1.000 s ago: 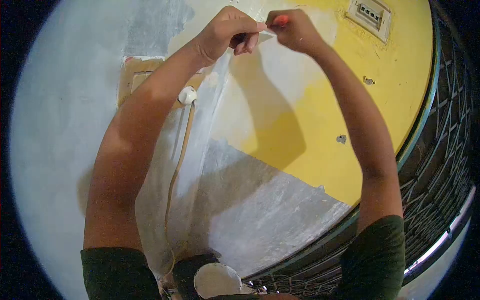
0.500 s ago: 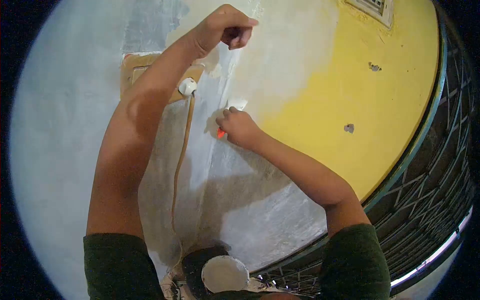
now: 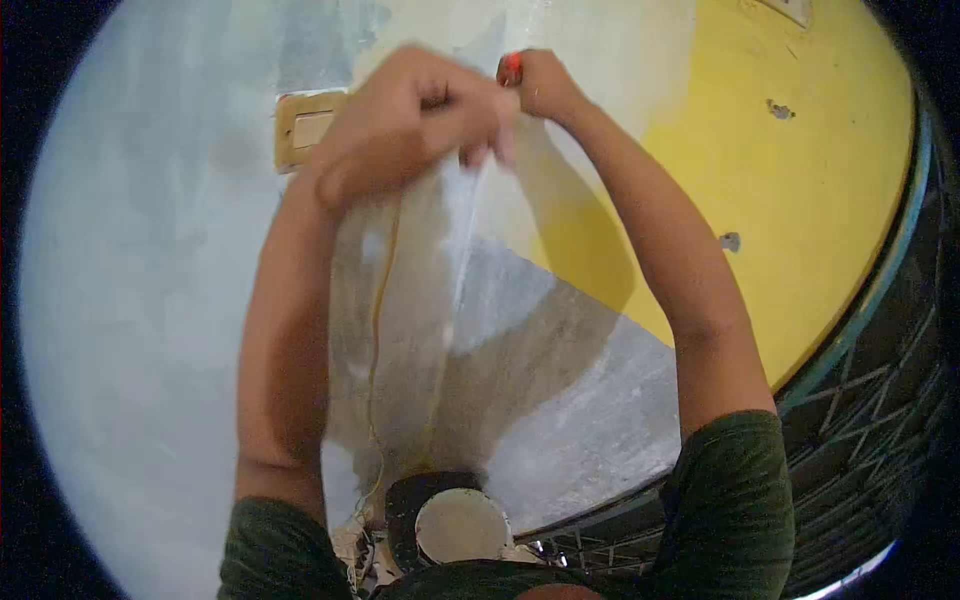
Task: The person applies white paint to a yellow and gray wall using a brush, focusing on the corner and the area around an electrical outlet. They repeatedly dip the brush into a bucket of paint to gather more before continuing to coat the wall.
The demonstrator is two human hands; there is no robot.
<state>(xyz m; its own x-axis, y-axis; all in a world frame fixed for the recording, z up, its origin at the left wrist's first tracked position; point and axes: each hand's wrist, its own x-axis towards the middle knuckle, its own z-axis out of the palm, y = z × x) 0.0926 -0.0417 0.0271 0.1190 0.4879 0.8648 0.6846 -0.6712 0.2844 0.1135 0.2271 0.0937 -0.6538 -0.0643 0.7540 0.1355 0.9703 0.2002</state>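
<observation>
My right hand (image 3: 548,85) is closed round the putty knife (image 3: 513,66), whose red handle end shows at the fist, up against the wall (image 3: 470,290). Its blade is mostly hidden. Just left of it and nearer to me is my left hand (image 3: 420,125), blurred by motion, with the fingers curled inward. Whether anything is inside those fingers I cannot make out. Pale filler covers the wall around both hands, and a yellow painted area (image 3: 800,190) lies to the right.
A tan switch plate (image 3: 293,132) sits behind my left wrist, and a cord (image 3: 378,310) hangs down the wall. Below stands a round container with a pale top (image 3: 462,527). A dark metal lattice (image 3: 860,400) borders the right side. Two damaged spots mark the yellow paint.
My right hand has moved up and slightly right with the putty knife. My left hand has come down a little, close to the right. The view has shifted slightly.
</observation>
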